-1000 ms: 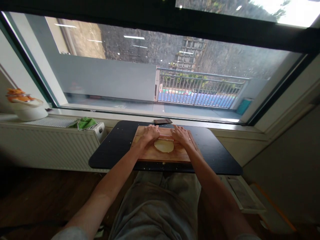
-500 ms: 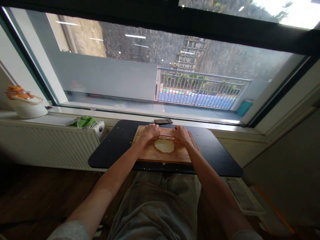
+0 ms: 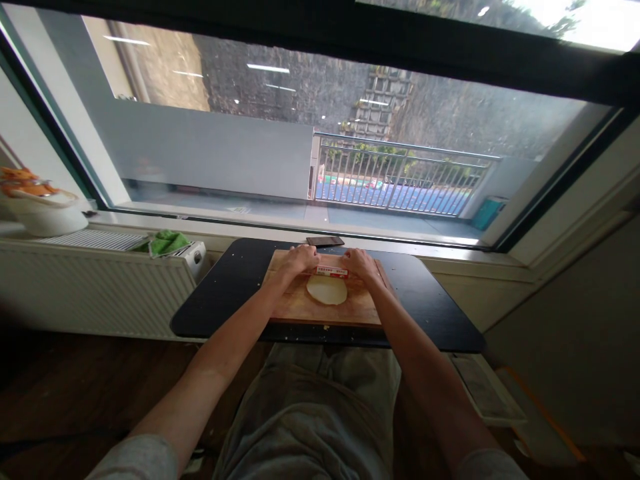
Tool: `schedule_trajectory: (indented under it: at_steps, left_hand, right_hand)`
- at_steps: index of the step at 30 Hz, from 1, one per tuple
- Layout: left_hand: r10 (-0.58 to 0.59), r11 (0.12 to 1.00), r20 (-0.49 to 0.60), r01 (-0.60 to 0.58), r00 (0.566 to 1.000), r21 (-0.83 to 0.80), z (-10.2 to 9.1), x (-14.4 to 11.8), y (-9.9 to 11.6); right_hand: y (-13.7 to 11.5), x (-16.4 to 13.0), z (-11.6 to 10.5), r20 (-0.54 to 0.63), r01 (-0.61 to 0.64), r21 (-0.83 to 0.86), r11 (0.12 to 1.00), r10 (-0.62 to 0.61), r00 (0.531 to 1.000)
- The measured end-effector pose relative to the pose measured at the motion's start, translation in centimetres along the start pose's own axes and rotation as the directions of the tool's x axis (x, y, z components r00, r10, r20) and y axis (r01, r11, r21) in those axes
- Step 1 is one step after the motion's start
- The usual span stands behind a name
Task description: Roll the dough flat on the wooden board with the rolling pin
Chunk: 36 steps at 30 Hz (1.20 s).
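Since the earlier frame, shows more red on rolling pin point(image 3: 332, 272). Runs roughly nine to three o'clock, clasped by curled left hand point(image 3: 303, 259) and right hand point(image 3: 361, 262), equally near both. Lies at twelve o'clock from dough disc point(image 3: 327, 291), over cutting board point(image 3: 320, 315).

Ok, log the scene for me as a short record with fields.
Left hand: curled over the left part of a red-and-white-labelled rolling pin
Right hand: curled over its right part
Dough: pale, flat, roundish sheet, near side of the pin; contact unclear
Surface: brown rectangular wooden board on a black table
Far edge: dark, flat rectangular object
Off left: green cloth on white ribbed radiator
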<state>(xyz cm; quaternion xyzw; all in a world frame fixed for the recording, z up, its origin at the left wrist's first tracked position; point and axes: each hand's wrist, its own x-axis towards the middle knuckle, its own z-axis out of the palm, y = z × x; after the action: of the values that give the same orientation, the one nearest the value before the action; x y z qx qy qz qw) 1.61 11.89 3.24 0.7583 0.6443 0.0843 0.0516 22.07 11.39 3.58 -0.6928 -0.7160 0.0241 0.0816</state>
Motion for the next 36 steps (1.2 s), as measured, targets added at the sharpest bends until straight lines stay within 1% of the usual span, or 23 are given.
schedule_trajectory:
  at_steps: [3,12,17,22,25,28,36]
  left_hand:
    - [0.008,1.000,0.009,-0.008,1.000,-0.001,-0.3,-0.4,0.1]
    - [0.004,1.000,0.005,-0.004,1.000,-0.002,-0.9,-1.9,0.5]
    - [0.012,1.000,0.012,-0.012,1.000,0.011,-1.2,-2.9,0.9]
    - [0.036,0.998,0.009,-0.036,0.999,0.055,-1.2,-3.8,1.2]
    - [0.052,0.997,-0.015,-0.050,0.999,0.066,-1.2,-4.2,1.3]
    - [0.064,0.996,-0.014,-0.063,0.998,0.069,-1.2,-4.5,1.5]
    - [0.050,0.996,-0.037,-0.047,0.998,0.081,-1.2,-4.7,1.6]
  right_hand:
    - [0.1,0.1,0.0,0.024,0.025,0.006,1.000,-0.025,0.999]
    - [0.8,0.5,0.9,-0.018,0.047,0.008,0.999,-0.047,0.999]
    - [0.8,0.0,1.2,-0.021,0.068,-0.001,0.998,-0.068,0.997]
    - [0.6,-0.8,0.9,-0.016,0.098,-0.041,0.994,-0.098,0.995]
    - [0.3,-1.2,0.7,-0.020,0.092,-0.053,0.994,-0.094,0.995]
    - [0.1,-1.5,0.7,-0.032,0.075,-0.054,0.996,-0.077,0.997]
    - [0.2,-1.5,0.8,-0.069,0.062,-0.040,0.997,-0.065,0.995]
